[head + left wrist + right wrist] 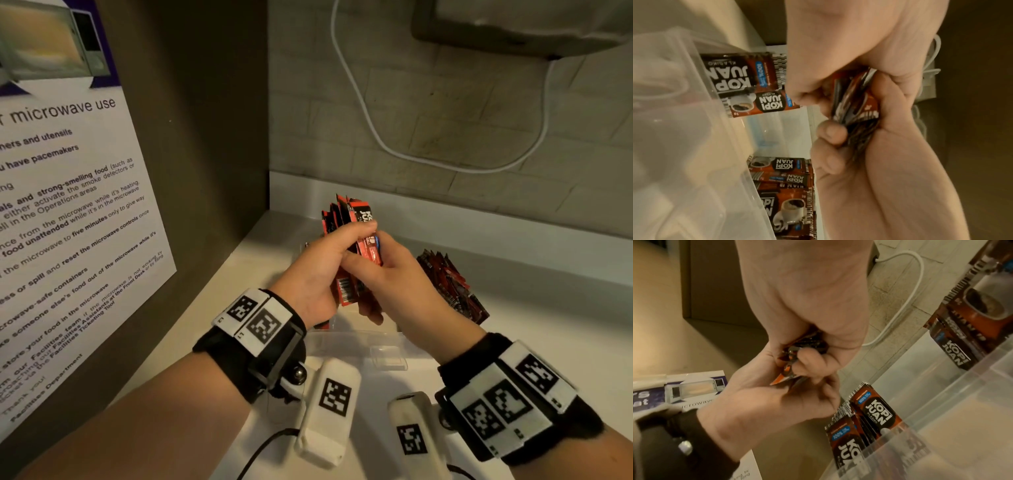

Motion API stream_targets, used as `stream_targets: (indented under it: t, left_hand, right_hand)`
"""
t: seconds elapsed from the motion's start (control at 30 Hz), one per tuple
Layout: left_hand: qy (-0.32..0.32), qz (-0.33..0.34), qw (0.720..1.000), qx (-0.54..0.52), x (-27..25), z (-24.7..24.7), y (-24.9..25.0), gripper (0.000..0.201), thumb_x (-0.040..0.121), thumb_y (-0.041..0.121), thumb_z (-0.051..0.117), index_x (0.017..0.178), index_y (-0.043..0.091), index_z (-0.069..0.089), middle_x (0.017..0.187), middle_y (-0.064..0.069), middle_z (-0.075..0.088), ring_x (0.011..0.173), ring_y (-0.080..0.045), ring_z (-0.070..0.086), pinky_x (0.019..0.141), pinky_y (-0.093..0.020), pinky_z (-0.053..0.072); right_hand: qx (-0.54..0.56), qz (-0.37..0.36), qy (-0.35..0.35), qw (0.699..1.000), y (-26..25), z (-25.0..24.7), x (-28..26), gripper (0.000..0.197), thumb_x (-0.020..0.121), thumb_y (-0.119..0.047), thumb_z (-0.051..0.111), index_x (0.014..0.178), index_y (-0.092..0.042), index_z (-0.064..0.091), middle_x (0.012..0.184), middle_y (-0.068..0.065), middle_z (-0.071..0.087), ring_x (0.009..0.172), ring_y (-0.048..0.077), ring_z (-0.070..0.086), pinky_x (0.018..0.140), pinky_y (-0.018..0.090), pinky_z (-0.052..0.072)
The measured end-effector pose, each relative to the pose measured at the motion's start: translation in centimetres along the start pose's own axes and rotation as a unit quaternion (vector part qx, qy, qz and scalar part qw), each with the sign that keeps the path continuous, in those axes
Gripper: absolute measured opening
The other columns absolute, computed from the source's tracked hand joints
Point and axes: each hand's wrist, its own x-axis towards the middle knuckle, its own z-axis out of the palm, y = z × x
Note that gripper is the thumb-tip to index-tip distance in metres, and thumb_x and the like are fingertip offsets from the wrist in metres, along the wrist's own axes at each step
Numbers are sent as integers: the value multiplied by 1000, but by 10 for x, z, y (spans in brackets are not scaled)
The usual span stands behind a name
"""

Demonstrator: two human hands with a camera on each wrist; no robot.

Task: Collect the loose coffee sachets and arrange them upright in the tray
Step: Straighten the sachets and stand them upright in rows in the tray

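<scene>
Both hands meet above a pale counter (534,329), holding one bunch of red-and-black foil coffee sachets (346,219) between them. The left hand (318,270) wraps the bunch from the 9 o'clock side, thumb across the front, fingers curled behind. The right hand (394,274) pinches the same bunch from 3 o'clock w/ thumb and fingers closed on the packets. The sachets fan upward, tops toward 12 o'clock, a barcode end showing below the left palm.

Directly under the hands sits a clear plastic tray (363,339) w/ low walls. In the wrist views, more sachets marked "KOPI JUAN" stand in groups inside the tray (875,412); they look upright, though the wide-angle lens makes the lean hard to judge. A second group rests at the tray's other end (783,181).

At about 3 o'clock from the hands, a loose pile of red-and-black sachets (452,284) lies on the counter, near the tray.

At 9 o'clock a white printed microwave-use notice (68,212) hangs on a dark side panel. A white cable (373,133) loops across the tiled back wall at 12 o'clock.
</scene>
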Motion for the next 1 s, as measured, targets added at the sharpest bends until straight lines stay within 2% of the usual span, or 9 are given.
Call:
stream_targets:
  t: [0.1,0.27,0.33,0.47,0.57,0.67,0.83,0.93,1.0]
  left_hand:
    - [-10,-1,1000,-18,-1,0,2,18,80,30,65,79,14,72,72,-5,64,60,-20,61,57,-33,45]
    - [77,39,996,-19,2,0,3,42,83,35,68,114,8,64,74,-4,64,59,-16,65,54,-26,51]
    - [91,70,993,-16,4,-1,4,43,88,39,65,125,18,60,85,-2,70,67,-13,70,54,-26,55]
    - [72,188,980,-12,6,-7,6,53,90,21,64,126,54,43,124,-2,58,108,-19,65,86,-40,57]
    - [55,212,975,-37,6,-7,10,30,90,10,63,111,29,55,102,-4,57,91,-24,65,76,-40,58]
    - [101,236,966,-40,6,-6,11,21,87,5,65,98,19,53,92,-8,57,87,-25,64,76,-40,57]
    - [111,238,964,-29,7,-4,8,23,95,24,58,105,42,48,103,-10,57,81,-20,65,70,-36,58]
    - [98,184,978,35,6,-5,4,19,96,33,54,109,39,42,108,-9,56,87,-18,62,75,-35,56]
    - [77,146,985,43,7,-9,1,39,91,24,63,119,38,38,111,-7,59,92,-19,64,81,-37,55]
  right_hand:
    - [-23,4,-25,999,-2,2,0,27,93,-28,57,115,-13,50,71,0,59,46,10,53,36,22,37]
    - [-49,46,-100,993,-3,2,4,33,85,-10,63,114,-14,48,86,8,62,67,16,61,52,29,49]
    - [-11,52,-101,993,-3,1,6,36,84,-2,65,115,-10,49,86,12,64,65,20,63,54,32,52]
    - [54,54,-75,994,-6,0,6,25,84,-10,70,104,-7,55,75,10,66,50,20,58,43,27,48]
    - [80,66,-92,990,-8,2,6,24,87,-17,67,105,-5,57,79,13,67,55,23,60,46,27,50]
    - [115,77,-109,984,-10,6,6,34,87,-13,67,115,-3,50,84,16,67,65,28,64,52,28,55]
    - [88,74,-135,984,-11,2,7,40,77,3,72,111,-5,53,90,17,68,67,27,67,53,28,55]
    - [58,87,-123,987,-8,1,8,23,84,-6,66,105,-7,55,76,9,67,58,22,61,51,30,52]
    - [51,97,-97,989,-7,2,9,17,89,-12,61,104,-7,56,71,6,65,54,21,58,50,31,50]
